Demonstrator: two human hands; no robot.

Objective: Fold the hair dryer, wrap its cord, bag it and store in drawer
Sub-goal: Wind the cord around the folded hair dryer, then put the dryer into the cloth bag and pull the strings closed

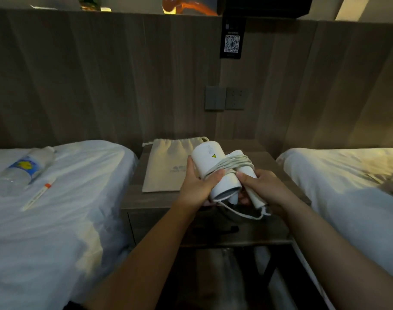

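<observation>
White folded plastic hair dryer (210,163) clamped in my left hand (196,185) and right hand (261,186); flat beige drawstring cloth bag (163,166) lies just beyond, toward nightstand's back-left corner.

Your two bare forearms reach into view from the bottom edge. No sleeves cover them up to the frame's edge. Your left hand (196,186) and right hand (266,190) show no rings, watch or gloves.
</observation>
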